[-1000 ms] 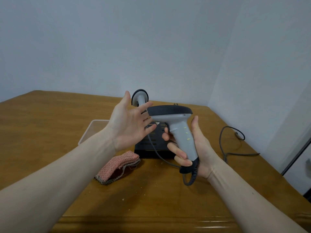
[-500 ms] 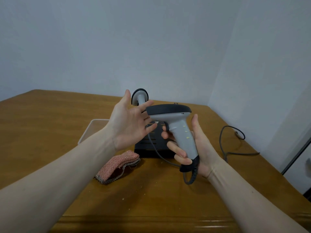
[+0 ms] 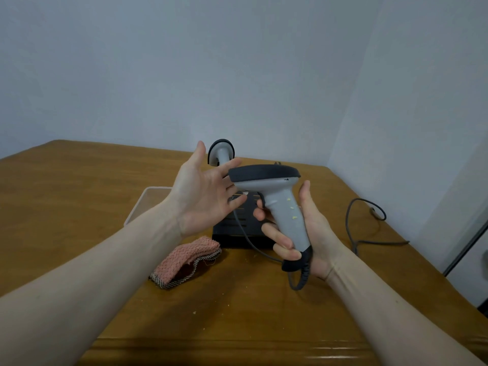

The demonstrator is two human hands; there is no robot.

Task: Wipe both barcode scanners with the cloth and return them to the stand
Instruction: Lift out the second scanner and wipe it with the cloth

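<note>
My right hand [image 3: 309, 228] grips the handle of a grey barcode scanner [image 3: 274, 196] with a black head, held upright above the table; small yellowish spots mark its handle. My left hand [image 3: 206, 196] is spread open beside the scanner's head, fingertips touching its black front. A second grey scanner [image 3: 221, 153] stands behind my left hand, on the black stand [image 3: 237, 228], which is partly hidden. A pink cloth [image 3: 184, 260] lies folded on the table, below my left wrist.
A clear plastic tray [image 3: 148, 202] sits left of the stand on the wooden table [image 3: 79, 196]. Grey cables [image 3: 364, 223] loop across the table's right side. White walls meet in a corner behind. The table's front edge runs near the bottom.
The scanner in my right hand has dropped and shifted very slightly left. Otherwise both hands hold the same pose.
</note>
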